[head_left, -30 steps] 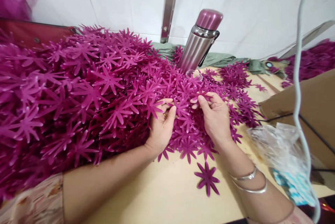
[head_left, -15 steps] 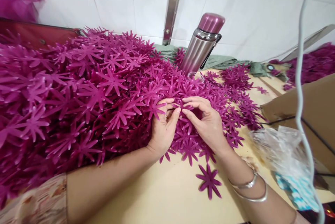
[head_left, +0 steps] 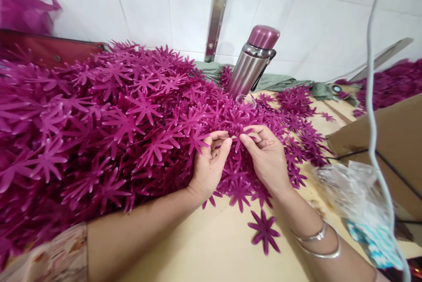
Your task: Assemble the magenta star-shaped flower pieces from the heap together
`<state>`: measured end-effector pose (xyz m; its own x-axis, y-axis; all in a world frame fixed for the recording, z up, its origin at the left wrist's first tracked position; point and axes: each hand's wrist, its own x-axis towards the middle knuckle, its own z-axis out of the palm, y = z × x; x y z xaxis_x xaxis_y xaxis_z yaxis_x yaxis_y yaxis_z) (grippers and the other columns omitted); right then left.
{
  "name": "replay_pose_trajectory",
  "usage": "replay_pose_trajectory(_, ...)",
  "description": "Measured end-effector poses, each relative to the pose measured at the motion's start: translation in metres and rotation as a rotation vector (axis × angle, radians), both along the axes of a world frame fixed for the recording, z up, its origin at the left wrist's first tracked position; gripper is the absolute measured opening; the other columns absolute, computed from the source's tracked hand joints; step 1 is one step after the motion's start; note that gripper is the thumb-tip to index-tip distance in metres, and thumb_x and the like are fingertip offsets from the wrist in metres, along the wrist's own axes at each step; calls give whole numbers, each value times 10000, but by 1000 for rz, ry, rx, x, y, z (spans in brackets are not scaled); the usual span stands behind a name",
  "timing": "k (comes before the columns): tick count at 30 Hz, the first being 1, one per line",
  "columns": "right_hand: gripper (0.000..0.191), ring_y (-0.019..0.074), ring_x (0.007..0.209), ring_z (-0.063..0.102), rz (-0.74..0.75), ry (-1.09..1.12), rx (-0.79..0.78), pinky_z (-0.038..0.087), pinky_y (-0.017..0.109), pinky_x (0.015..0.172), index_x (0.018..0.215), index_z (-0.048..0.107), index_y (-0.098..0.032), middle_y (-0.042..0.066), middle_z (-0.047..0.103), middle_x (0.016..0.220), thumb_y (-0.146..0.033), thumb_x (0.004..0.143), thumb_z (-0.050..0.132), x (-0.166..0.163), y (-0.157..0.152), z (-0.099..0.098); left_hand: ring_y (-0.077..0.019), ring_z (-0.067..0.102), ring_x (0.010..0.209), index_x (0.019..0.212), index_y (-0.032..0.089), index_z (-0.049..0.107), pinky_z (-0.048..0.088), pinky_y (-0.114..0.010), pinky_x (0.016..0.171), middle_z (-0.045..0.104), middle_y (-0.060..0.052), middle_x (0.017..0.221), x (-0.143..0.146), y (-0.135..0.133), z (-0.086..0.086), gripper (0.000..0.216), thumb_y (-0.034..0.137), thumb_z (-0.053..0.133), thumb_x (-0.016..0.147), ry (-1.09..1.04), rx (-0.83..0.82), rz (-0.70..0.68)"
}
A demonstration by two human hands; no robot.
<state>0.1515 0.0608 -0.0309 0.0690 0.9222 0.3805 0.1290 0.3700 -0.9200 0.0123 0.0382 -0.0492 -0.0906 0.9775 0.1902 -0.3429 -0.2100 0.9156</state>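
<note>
My right hand [head_left: 271, 159] pinches a magenta artificial flower piece [head_left: 238, 138] between thumb and fingertips, its narrow petals spreading toward my other hand. Close beside it on the left, my left hand [head_left: 209, 165] is closed, thumb against the curled fingers; what lies in that pinch is too small to make out. Both hands hover at the right part of a large heap of matching star-shaped flower pieces [head_left: 145, 108]. One loose flower piece [head_left: 264, 232] lies flat on the pale tabletop [head_left: 198, 242] below my right hand.
A steel thermos [head_left: 249, 66] with a purple lid stands behind the heap, a clear round lid or cup [head_left: 245, 101] at its foot. On the right are a cardboard box [head_left: 389, 141], clear plastic bags [head_left: 349, 185] and a hanging pale cable [head_left: 372, 97]. A tiled wall [head_left: 145, 5] rises behind.
My hands have drawn slightly apart, the right one moving right with the flower piece between its fingers. The view has shifted a little. The heap looks the same.
</note>
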Motion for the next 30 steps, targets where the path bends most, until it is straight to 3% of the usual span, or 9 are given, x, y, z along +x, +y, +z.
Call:
replay_pose_trajectory(3, 177, 124, 713, 569, -33, -49, 20, 471, 242, 684, 953, 656, -227, -29, 642, 828, -358, 891, 758, -1, -3, 0, -149, 687, 987, 1025, 196, 643, 554, -281, 914, 719, -41, 1038, 0, -1, 2, 148, 307, 690, 939, 11, -1, -29)
replay_pose_trajectory(10, 123, 158, 776, 636, -129, -301, 164, 506, 278, 752, 960, 671, -239, -1, 704, 878, -361, 976, 661, -4, -9, -1, -157, 702, 982, 1001, 202, 657, 549, -306, 939, 733, -30, 1011, 3, 1, -5, 160, 309, 730, 907, -3, 45, -42)
replay_pose_trajectory(17, 175, 129, 607, 497, -139, -469, 189, 419, 255, 623, 912, 603, -238, -53, 549, 691, -341, 1036, 534, -5, -14, 4, -144, 688, 931, 966, 202, 662, 543, -281, 900, 723, -15, 956, 1, 1, -5, 120, 299, 714, 919, 48, 63, -30)
replay_pose_trajectory(21, 323, 126, 581, 443, -143, -449, 137, 380, 255, 596, 777, 540, -237, -61, 440, 633, -380, 1060, 479, -7, -15, 6, -141, 668, 914, 953, 206, 630, 533, -275, 893, 695, -7, 933, 1, 0, -2, 129, 306, 705, 920, 57, 41, -38)
replay_pose_trajectory(23, 348, 135, 611, 484, -139, -426, 116, 406, 256, 625, 765, 560, -237, -49, 480, 648, -401, 1060, 477, -7, -14, 5, -142, 660, 899, 956, 210, 618, 527, -275, 885, 686, -7, 928, 1, 0, -1, 144, 328, 695, 927, 62, 22, -48)
replay_pose_trajectory(28, 330, 204, 877, 658, -158, -322, 97, 502, 307, 845, 964, 720, -242, 17, 706, 856, -466, 1050, 494, -1, -6, 3, -145, 621, 896, 953, 217, 595, 502, -270, 883, 651, -4, 930, 0, 2, -3, 134, 336, 656, 952, 62, 25, 11)
replay_pose_trajectory(30, 347, 195, 840, 647, -203, -307, 90, 499, 308, 838, 955, 732, -233, 14, 704, 848, -477, 1047, 503, 5, 0, 3, -147, 602, 888, 950, 216, 596, 492, -265, 871, 638, -3, 915, 0, 2, -4, 104, 314, 631, 963, 82, 19, 50)
